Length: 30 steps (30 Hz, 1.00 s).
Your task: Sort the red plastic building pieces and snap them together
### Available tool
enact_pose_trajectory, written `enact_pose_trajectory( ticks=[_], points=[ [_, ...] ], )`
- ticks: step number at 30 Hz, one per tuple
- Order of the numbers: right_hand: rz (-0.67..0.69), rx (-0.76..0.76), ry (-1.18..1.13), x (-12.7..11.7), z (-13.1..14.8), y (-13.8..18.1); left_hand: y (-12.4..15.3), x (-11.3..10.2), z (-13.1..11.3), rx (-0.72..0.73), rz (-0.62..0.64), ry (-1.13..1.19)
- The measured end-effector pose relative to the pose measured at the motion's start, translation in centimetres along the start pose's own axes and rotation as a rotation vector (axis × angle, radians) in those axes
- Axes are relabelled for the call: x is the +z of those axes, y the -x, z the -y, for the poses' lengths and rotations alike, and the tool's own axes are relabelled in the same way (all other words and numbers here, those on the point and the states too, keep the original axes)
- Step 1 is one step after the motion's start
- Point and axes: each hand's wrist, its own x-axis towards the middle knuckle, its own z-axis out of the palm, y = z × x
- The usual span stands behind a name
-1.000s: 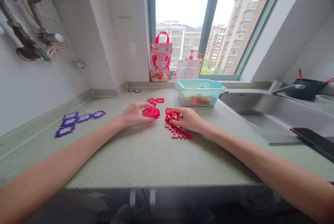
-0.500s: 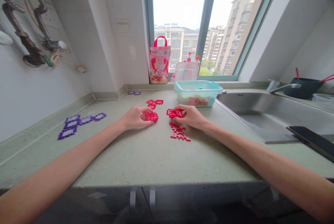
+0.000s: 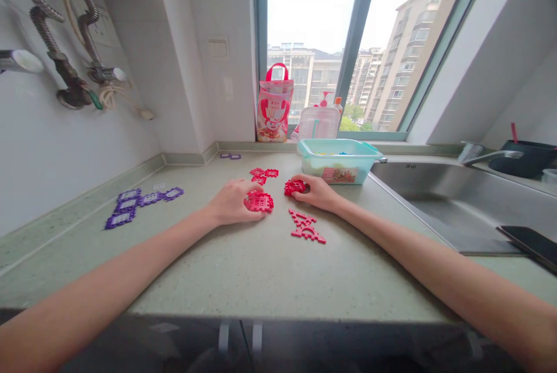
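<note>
Holding a red toy cluster (image 3: 262, 203) in my left hand (image 3: 230, 202), fingers curled; my right hand (image 3: 319, 192) pinches a smaller red cluster (image 3: 294, 188); both mid worktop (image 3: 226, 280), near-left of the teal tub (image 3: 313, 169).

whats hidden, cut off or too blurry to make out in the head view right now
- Head view: how many red pieces are in the left grip; the grip covers some.
- Head view: the whole outline of the red bunch in the right grip; that grip covers part.
- Head view: most of the teal box's contents; its front wall hides them.
- Head view: the label's print; too small, blurred.
- Head view: the dark flat object's far end; right edge cuts it off.
</note>
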Motion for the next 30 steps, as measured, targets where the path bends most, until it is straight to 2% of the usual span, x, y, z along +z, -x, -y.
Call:
enact_pose_trajectory(
  ticks=[7,11,15,21,30],
  points=[
    [0.074,0.013,-0.065,-0.4,0.4,0.2,-0.2,-0.3,-0.4,0.034,0.046,-0.055],
    [0.034,0.038,-0.022,-0.1,-0.3,0.1,-0.4,-0.4,-1.2,0.119,0.099,-0.055],
    [-0.021,0.084,0.077,0.1,-0.6,0.3,-0.2,-0.4,-2.3,0.200,0.120,0.039],
    [0.149,-0.137,0.191,0.0,-0.1,0.4,0.3,-0.2,-3.2,0.314,0.143,0.164],
    [0.115,-0.170,0.219,0.5,-0.2,0.5,0.3,0.3,-2.6,0.326,0.072,0.191]
  ],
)
